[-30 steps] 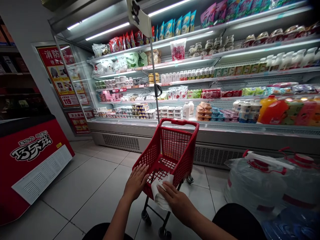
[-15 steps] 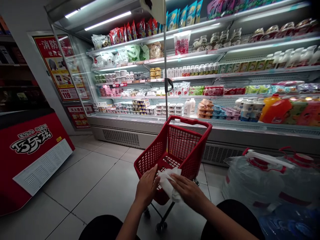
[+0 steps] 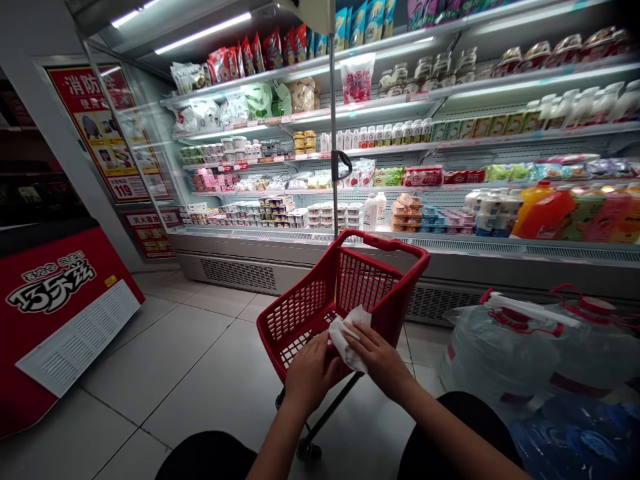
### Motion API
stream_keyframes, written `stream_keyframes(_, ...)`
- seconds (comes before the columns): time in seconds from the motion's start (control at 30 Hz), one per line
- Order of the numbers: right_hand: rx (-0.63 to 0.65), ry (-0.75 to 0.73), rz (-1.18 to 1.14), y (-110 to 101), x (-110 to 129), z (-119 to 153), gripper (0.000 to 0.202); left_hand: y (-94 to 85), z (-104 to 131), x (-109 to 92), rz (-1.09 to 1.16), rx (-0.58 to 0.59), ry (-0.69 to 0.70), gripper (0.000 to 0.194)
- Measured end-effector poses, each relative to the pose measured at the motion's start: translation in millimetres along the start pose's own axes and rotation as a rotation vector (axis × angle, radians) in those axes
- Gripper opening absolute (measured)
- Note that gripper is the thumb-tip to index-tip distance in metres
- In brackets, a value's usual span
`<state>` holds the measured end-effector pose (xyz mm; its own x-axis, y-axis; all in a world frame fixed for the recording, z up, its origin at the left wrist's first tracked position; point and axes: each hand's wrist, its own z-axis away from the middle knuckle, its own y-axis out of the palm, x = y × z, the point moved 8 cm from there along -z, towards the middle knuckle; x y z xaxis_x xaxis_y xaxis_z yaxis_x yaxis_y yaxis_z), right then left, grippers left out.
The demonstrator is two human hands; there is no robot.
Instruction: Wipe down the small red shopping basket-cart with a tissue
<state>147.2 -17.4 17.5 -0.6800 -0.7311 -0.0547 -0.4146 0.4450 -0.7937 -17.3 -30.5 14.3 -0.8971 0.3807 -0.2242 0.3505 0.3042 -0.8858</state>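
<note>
Step in hand, judged: wiping down the red cart (image 3: 395, 303) by hand, at the near right corner of its rim.

Left to right. At far left, red cabinet (image 3: 100, 300) on the floor (image 3: 190, 360), well apart from the work. Next, left hand (image 3: 307, 370): laid over the near edge of the cart, with fingers together and bent. Cannot tell whether clamped on the edge or merely resting. Just beside it, white cloth (image 3: 350, 333), crumpled, lying against the cart at the near right corner. On the cloth, right hand (image 3: 377, 353), closed over it and pressing it to the cart. Cart upright on wheels, in front of the chilled display (image 3: 295, 250). At far right, water bottles (image 3: 505, 347), apart from the cart.

Next move, judged: probably calls for drawing the cloth along the right rim with even pressure, and for steadying the cart with the left against rolling.

Versus frame of 0.5 s ago: cloth and right hand now higher and farther from the body, up from the near end toward the right rim. Near end of cart now farther left in view. Left hand again at the near edge.
</note>
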Motion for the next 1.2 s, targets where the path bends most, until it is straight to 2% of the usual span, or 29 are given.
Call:
stream_keyframes(0.1, 0.018, -0.013, -0.065, 7.9, 16.6, -9.9, 0.071, -4.5, 4.8, 4.7, -0.015, -0.052, 0.036, 0.048)
stream_keyframes(0.2, 0.036, -0.031, -0.127, 10.1, 10.8, -12.2, 0.07, -14.9, 10.0, 17.5, -0.031, -0.086, 0.053, 0.048)
stream_keyframes(0.27, 0.029, -0.029, -0.148, 6.6, -7.8, -10.2, 0.07, -21.7, 12.4, 25.9, -0.039, -0.091, 0.055, 0.049)
stream_keyframes(0.43, -0.064, 0.067, -0.046, -16.1, -81.3, -2.2, 0.069, -31.6, 15.0, 39.4, -0.064, -0.076, 0.062, 0.052)
stream_keyframes(0.5, -0.096, 0.115, 0.01, -21.1, -95.8, -2.1, 0.067, -32.8, 14.6, 40.5, -0.077, -0.081, 0.066, 0.054)
stream_keyframes(0.53, -0.106, 0.139, 0.03, -20.5, -95.6, -3.2, 0.067, -32.7, 14.1, 40.1, -0.083, -0.084, 0.067, 0.055)
stream_keyframes(0.6, -0.114, 0.164, 0.046, -13.3, -78.3, -8.0, 0.066, -30.9, 12.7, 37.9, -0.095, -0.085, 0.07, 0.057)
stream_keyframes(0.77, -0.06, -0.017, -0.044, 19.8, 11.6, -25.9, 0.067, -26.4, 10.9, 31.0, -0.11, -0.086, 0.098, 0.059)
stream_keyframes(0.83, -0.042, -0.077, -0.081, 23.4, 22.9, -28.4, 0.07, -26.7, 12.0, 31.0, -0.121, -0.092, 0.099, 0.058)
stream_keyframes(0.87, -0.038, -0.093, -0.086, 21.7, 18.5, -27.9, 0.071, -27.2, 12.7, 31.6, -0.126, -0.095, 0.096, 0.057)
stream_keyframes(0.93, -0.041, -0.084, -0.059, 11.6, -9.1, -24.1, 0.071, -28.8, 14.2, 33.7, -0.132, -0.101, 0.088, 0.056)
stream_keyframes(1.1, -0.084, 0.092, 0.113, -35.0, -117.6, -11.2, 0.071, -30.8, 15.2, 36.6, -0.118, -0.094, 0.088, 0.055)
stream_keyframes(1.2, -0.109, 0.181, 0.175, -49.5, -147.3, -10.5, 0.065, -29.3, 14.0, 34.7, -0.111, -0.088, 0.093, 0.054)
